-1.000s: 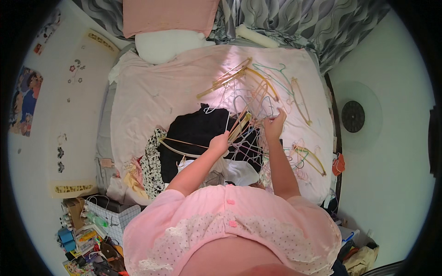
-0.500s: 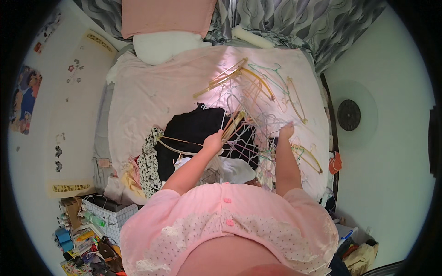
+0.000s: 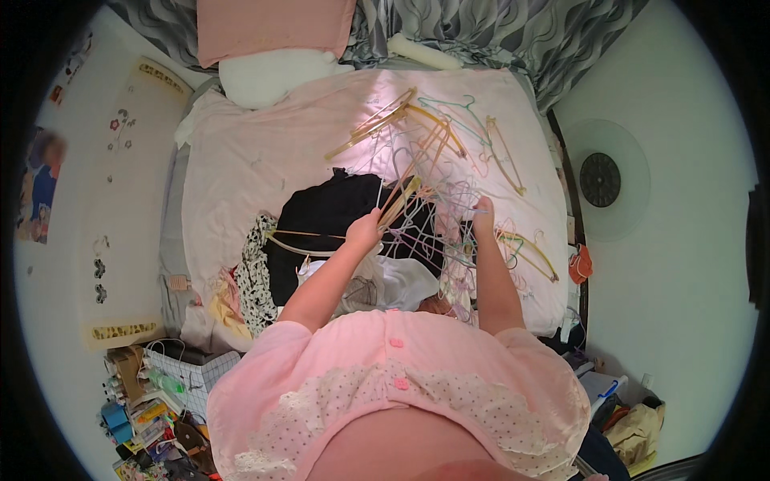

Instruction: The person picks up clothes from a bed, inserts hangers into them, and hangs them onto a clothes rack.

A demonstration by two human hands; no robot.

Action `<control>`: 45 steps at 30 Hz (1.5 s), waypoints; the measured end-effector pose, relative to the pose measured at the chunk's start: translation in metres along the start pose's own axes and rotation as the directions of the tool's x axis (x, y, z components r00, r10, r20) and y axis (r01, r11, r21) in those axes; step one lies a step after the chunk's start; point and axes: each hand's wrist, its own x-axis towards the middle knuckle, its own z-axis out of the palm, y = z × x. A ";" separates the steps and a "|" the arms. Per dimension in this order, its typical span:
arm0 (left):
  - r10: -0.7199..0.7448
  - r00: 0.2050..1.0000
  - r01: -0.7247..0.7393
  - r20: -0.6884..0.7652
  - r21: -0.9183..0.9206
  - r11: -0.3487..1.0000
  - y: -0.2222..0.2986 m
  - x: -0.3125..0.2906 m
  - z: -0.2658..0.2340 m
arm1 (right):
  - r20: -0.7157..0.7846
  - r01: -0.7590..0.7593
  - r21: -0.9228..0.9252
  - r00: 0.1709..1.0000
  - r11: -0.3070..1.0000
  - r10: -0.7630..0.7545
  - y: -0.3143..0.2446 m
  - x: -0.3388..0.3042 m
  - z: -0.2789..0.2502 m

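My left hand (image 3: 364,232) is closed around several clothes hangers (image 3: 399,202), yellowish and white, whose ends fan up and to the right. To its right hangs a tangle of thin pale wire hangers (image 3: 433,212), purple, white and grey, spread between my two hands. My right hand (image 3: 484,219) is closed on the right side of that tangle; the exact hangers in its fingers are hard to separate. Under the hands lies a black garment (image 3: 321,215), with a white cloth (image 3: 409,280) nearer to me and a black-and-white patterned garment (image 3: 258,276) to the left.
Loose yellow hangers (image 3: 505,156) and green ones (image 3: 457,108) lie on the pink bed sheet (image 3: 241,160). A white pillow (image 3: 281,76) is at the far end. A checked box (image 3: 196,381) and assorted small items stand at lower left, a round black fan (image 3: 600,180) at right.
The whole view has shifted slightly. Both hands keep their hold, and the tangled hangers between them have swung and spread a little, with an orange hanger now angled upward.
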 end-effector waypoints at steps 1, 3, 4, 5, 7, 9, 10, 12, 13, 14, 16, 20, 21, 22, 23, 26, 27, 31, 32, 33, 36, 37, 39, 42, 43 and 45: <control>-0.020 1.000 0.020 -0.008 0.002 1.000 0.003 -0.001 -0.001 | -0.127 -0.070 0.122 0.988 0.990 0.085 0.002 0.000 -0.005; -0.048 0.999 0.048 -0.017 0.006 0.999 0.003 -0.005 -0.004 | -0.199 -0.214 0.459 0.921 0.862 0.335 0.000 0.006 -0.014; -0.081 0.997 0.081 -0.005 0.010 0.997 0.001 -0.006 -0.006 | -0.174 -0.274 0.746 0.800 0.607 0.574 -0.003 0.009 -0.017; -0.113 0.994 0.113 0.008 0.016 0.993 -0.001 -0.008 -0.008 | -0.167 -0.277 0.747 0.801 0.604 0.575 -0.006 0.010 -0.020; -0.117 0.993 0.117 0.012 0.015 0.993 -0.003 -0.008 -0.007 | -0.180 -0.169 0.665 0.909 0.728 0.375 -0.011 0.011 -0.028; -0.120 0.993 0.120 0.016 0.016 0.993 -0.004 -0.008 -0.006 | -0.128 -0.178 0.741 0.909 0.648 0.397 -0.017 0.010 -0.032; -0.119 0.993 0.119 0.012 0.019 0.993 -0.003 -0.009 -0.006 | -0.074 -0.187 0.809 0.908 0.558 0.412 -0.021 0.008 -0.033; -0.113 0.994 0.113 0.010 0.022 0.993 -0.001 -0.010 -0.006 | -0.075 -0.182 0.873 0.867 0.452 0.493 -0.020 0.000 -0.038; -0.101 0.995 0.101 0.007 0.027 0.995 0.001 -0.011 -0.006 | -0.064 -0.165 0.926 0.820 0.341 0.569 -0.016 -0.005 -0.040; -0.091 0.996 0.090 0.004 0.031 0.995 0.002 -0.012 -0.006 | -0.068 -0.162 0.925 0.819 0.343 0.569 -0.013 -0.011 -0.042; -0.085 0.996 0.085 -0.009 0.025 0.996 -0.002 -0.014 -0.005 | -0.044 -0.214 0.902 0.817 0.374 0.575 -0.016 -0.019 -0.040; -0.063 0.998 0.063 0.005 0.017 0.998 0.005 -0.016 -0.007 | -0.084 -0.066 0.726 0.979 0.685 0.184 0.007 -0.027 -0.046; -0.072 0.997 0.072 0.001 0.019 0.997 0.003 -0.019 -0.008 | -0.075 -0.070 0.729 0.980 0.680 0.182 0.001 -0.027 -0.043; -0.080 0.997 0.080 -0.011 0.018 0.997 0.001 -0.022 -0.008 | -0.142 -0.065 0.687 0.965 0.724 0.221 -0.005 -0.029 -0.040; -0.086 0.996 0.087 -0.022 0.017 0.996 -0.001 -0.024 -0.008 | -0.210 -0.063 0.641 0.944 0.765 0.254 -0.011 -0.031 -0.037; -0.059 0.997 0.059 -0.042 0.013 0.998 0.005 -0.024 -0.008 | -0.270 0.075 0.010 0.960 0.997 -0.069 0.016 -0.040 -0.054; -0.059 0.997 0.060 -0.042 0.015 0.998 0.004 -0.025 -0.007 | 0.073 0.137 -0.289 0.990 0.947 -0.120 0.016 -0.041 -0.070; -0.074 0.996 0.075 -0.052 0.012 0.997 0.000 -0.025 -0.005 | 0.423 -0.474 0.156 0.825 0.867 0.375 0.005 -0.062 -0.065; -0.103 0.993 0.104 -0.059 0.010 0.995 -0.004 -0.027 -0.005 | 0.430 -0.471 0.156 0.824 0.868 0.370 -0.002 -0.063 -0.070; -0.111 0.992 0.112 -0.059 0.012 0.994 -0.004 -0.029 -0.007 | 0.545 -0.685 0.330 0.700 0.649 0.461 -0.009 -0.064 -0.077; -0.119 0.989 0.121 -0.088 0.020 0.992 -0.012 -0.038 -0.007 | 0.793 -0.889 0.451 0.360 -0.077 0.492 -0.034 -0.061 -0.087; -0.098 0.992 0.100 -0.083 0.020 0.995 -0.006 -0.034 -0.006 | 0.865 -0.886 0.387 0.253 -0.255 0.434 0.004 -0.064 -0.092; 0.008 0.997 -0.009 -0.081 -0.012 1.000 0.016 -0.022 -0.005 | 0.928 -0.844 0.275 0.107 -0.461 0.358 0.104 -0.072 -0.112; -0.066 0.993 0.067 -0.096 0.009 0.998 -0.004 -0.034 -0.004 | 0.282 -0.700 -0.278 0.596 0.658 0.752 0.034 -0.088 -0.045; -0.067 0.993 0.068 -0.096 0.007 0.998 -0.004 -0.035 -0.004 | 0.132 -0.649 -0.429 0.643 0.628 0.755 0.027 -0.094 -0.040; -0.079 0.994 0.080 -0.080 0.017 0.997 -0.002 -0.035 -0.003 | 0.042 -0.702 -0.400 0.628 0.589 0.777 0.024 -0.099 -0.040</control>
